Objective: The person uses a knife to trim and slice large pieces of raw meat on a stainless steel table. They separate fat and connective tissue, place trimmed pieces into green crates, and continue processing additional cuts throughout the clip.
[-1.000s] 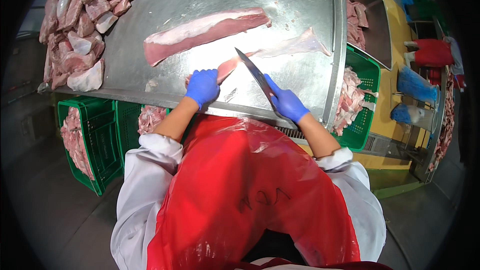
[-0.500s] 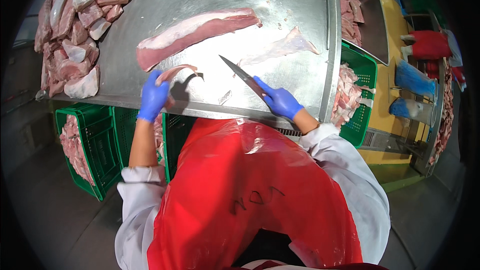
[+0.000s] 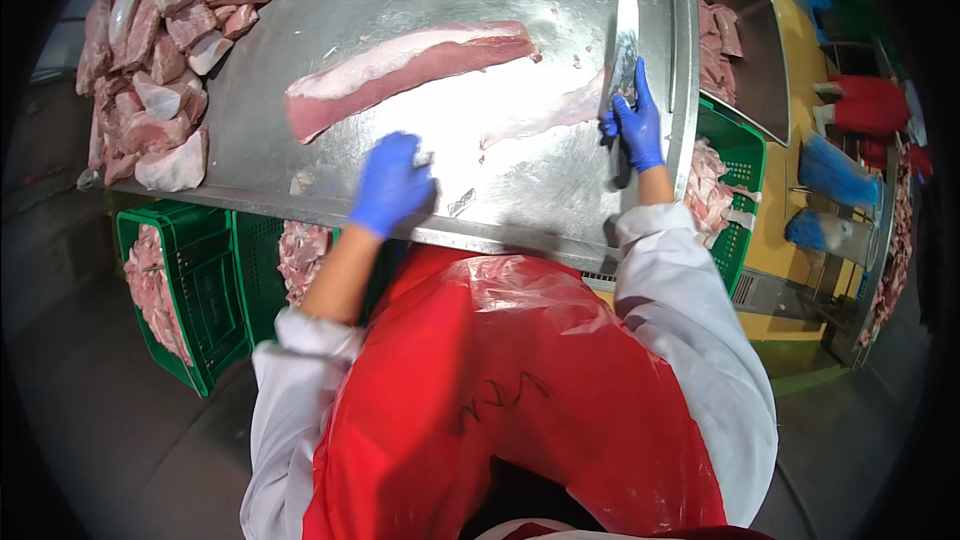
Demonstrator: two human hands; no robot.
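Observation:
My right hand, in a blue glove, is closed round a knife at the right of the metal table. The blade points away from me, over the far end of a thin, pale sheet of trimmed membrane. My left hand, gloved too, is over the table's near edge; motion smears its fingers, and whether anything is in them cannot be made out. Beyond it lies a long pink loin of meat with a white fat layer, touched by neither hand.
Meat pieces are heaped at the table's left. A sharpening steel lies along the right edge. Green crates with trimmings stand below the near edge; another green crate and a metal bin are at the right.
My right hand has moved right and away with the knife, whose blade now points straight away from me. My left hand has moved right; the meat strip it held is no longer visible.

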